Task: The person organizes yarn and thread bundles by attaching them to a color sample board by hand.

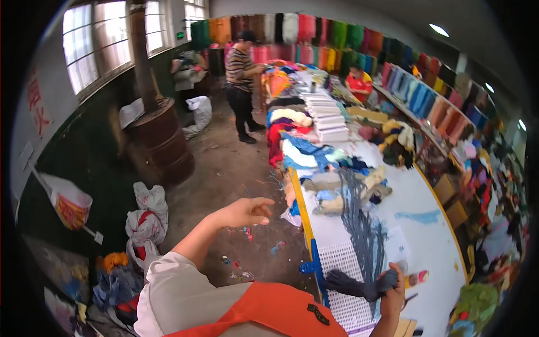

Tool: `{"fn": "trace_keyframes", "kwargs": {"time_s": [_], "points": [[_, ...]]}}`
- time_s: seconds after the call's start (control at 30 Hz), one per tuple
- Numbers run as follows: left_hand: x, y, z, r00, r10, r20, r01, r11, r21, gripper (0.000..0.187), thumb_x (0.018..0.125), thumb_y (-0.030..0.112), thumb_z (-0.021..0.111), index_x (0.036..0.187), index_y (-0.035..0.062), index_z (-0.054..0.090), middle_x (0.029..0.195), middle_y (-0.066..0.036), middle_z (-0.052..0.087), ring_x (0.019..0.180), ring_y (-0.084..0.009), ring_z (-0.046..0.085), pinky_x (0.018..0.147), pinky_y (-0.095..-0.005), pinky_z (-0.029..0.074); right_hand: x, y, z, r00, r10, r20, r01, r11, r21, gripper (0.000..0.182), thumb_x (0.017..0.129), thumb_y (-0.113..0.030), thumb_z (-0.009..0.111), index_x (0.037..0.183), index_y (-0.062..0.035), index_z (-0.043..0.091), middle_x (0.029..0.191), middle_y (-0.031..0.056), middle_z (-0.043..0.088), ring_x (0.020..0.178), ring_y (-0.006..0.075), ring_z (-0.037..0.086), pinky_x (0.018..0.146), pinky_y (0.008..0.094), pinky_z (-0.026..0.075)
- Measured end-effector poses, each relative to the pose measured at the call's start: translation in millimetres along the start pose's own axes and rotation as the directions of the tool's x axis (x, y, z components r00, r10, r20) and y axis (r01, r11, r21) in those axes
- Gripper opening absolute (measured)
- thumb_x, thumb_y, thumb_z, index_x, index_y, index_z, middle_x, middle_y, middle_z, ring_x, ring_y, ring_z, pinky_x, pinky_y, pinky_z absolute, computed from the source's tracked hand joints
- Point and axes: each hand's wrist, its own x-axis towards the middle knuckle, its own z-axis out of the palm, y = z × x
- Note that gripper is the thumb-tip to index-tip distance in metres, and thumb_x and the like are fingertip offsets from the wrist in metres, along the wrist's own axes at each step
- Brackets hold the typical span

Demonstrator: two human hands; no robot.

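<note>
My left hand is held out over the floor left of the table, fingers loosely bent and apart, nothing visible in them. At the table's near end, my right hand is closed around a bundle of dark grey yarn. The bundle lies across a white perforated board with a blue clamp at its left edge. Long slate-blue yarn strands run up the table just beyond. Close to my right hand is a small bottle with a pink cap.
The white table has a yellow edge and carries yarn heaps and white stacks. One person stands left of it, another in red beyond. A rusty barrel and white sacks stand left. Yarn hanks hang behind.
</note>
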Motion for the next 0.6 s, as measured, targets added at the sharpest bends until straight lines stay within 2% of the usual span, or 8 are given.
{"fn": "trace_keyframes", "kwargs": {"time_s": [0.03,0.2,0.3,0.37,0.47,0.53,0.57,0.6], "points": [[1,3,5,1.000,0.028,0.007,-0.029,0.974,0.226,0.058,0.090,0.019,0.068,0.139,0.0015,0.043,0.117,-0.011,0.062,0.100,-0.0163,0.061,0.087,-0.0280,0.050,-10,9,-10,0.999,0.043,-0.001,-0.043,0.999,0.019,0.050,0.079,0.004,0.056,0.128,-0.0076,0.054,0.094,0.0033,0.062,0.087,0.0129,0.059,0.082,0.0254,0.047],[34,-22,41,0.950,-0.126,0.285,0.029,0.947,0.320,0.058,0.087,0.021,0.070,0.137,0.0022,0.046,0.119,-0.013,0.063,0.100,-0.0195,0.063,0.078,-0.0323,0.053,-48,37,-29,0.997,0.074,-0.038,-0.075,0.997,-0.029,0.047,0.079,0.003,0.059,0.124,-0.0068,0.056,0.097,0.0029,0.062,0.090,0.0132,0.060,0.082,0.0266,0.048],[57,-9,71,0.942,-0.124,0.313,0.031,0.958,0.286,0.055,0.088,0.020,0.070,0.135,0.0014,0.048,0.116,-0.014,0.065,0.100,-0.0203,0.063,0.080,-0.0342,0.052,-69,51,-43,0.989,0.120,-0.089,-0.120,0.993,0.000,0.045,0.080,0.004,0.061,0.124,-0.0076,0.056,0.098,0.0036,0.062,0.094,0.0149,0.061,0.085,0.0283,0.049],[82,14,92,0.948,-0.107,0.299,-0.033,0.904,0.426,0.054,0.087,0.022,0.070,0.133,0.0013,0.050,0.114,-0.014,0.065,0.099,-0.0214,0.063,0.083,-0.0351,0.051,-81,58,-52,0.976,0.176,-0.129,-0.171,0.984,0.044,0.043,0.081,0.006,0.058,0.122,-0.0080,0.057,0.098,0.0039,0.063,0.093,0.0149,0.061,0.085,0.0287,0.049],[137,3,126,0.936,0.025,0.352,-0.149,0.932,0.330,0.054,0.087,0.023,0.070,0.133,0.0014,0.050,0.113,-0.014,0.066,0.099,-0.0222,0.063,0.085,-0.0354,0.050,-98,78,-65,0.953,0.249,-0.173,-0.228,0.964,0.135,0.040,0.079,0.010,0.054,0.116,-0.0067,0.058,0.098,0.0039,0.064,0.093,0.0152,0.062,0.085,0.0291,0.050],[188,1,156,0.936,0.017,0.351,-0.107,0.965,0.240,0.053,0.088,0.022,0.068,0.133,0.0015,0.049,0.112,-0.013,0.066,0.097,-0.0207,0.064,0.083,-0.0323,0.051,-107,98,-73,0.934,0.276,-0.229,-0.262,0.961,0.089,0.046,0.075,0.011,0.049,0.117,-0.0055,0.057,0.102,0.0053,0.064,0.097,0.0159,0.061,0.088,0.0285,0.049],[219,-7,174,0.943,0.000,0.333,-0.075,0.974,0.212,0.052,0.089,0.022,0.067,0.133,0.0014,0.049,0.112,-0.013,0.066,0.096,-0.0201,0.064,0.083,-0.0312,0.051,-110,111,-76,0.921,0.289,-0.259,-0.254,0.954,0.162,0.044,0.075,0.011,0.049,0.115,-0.0052,0.057,0.103,0.0049,0.063,0.099,0.0158,0.060,0.088,0.0284,0.048],[257,-24,194,0.942,0.069,0.328,-0.130,0.977,0.168,0.050,0.089,0.022,0.066,0.132,0.0014,0.051,0.111,-0.013,0.066,0.095,-0.0192,0.065,0.082,-0.0299,0.051,-111,114,-76,0.900,0.339,-0.273,-0.306,0.939,0.155,0.043,0.075,0.011,0.048,0.114,-0.0047,0.056,0.106,0.0050,0.062,0.100,0.0159,0.060,0.088,0.0284,0.048]]}}
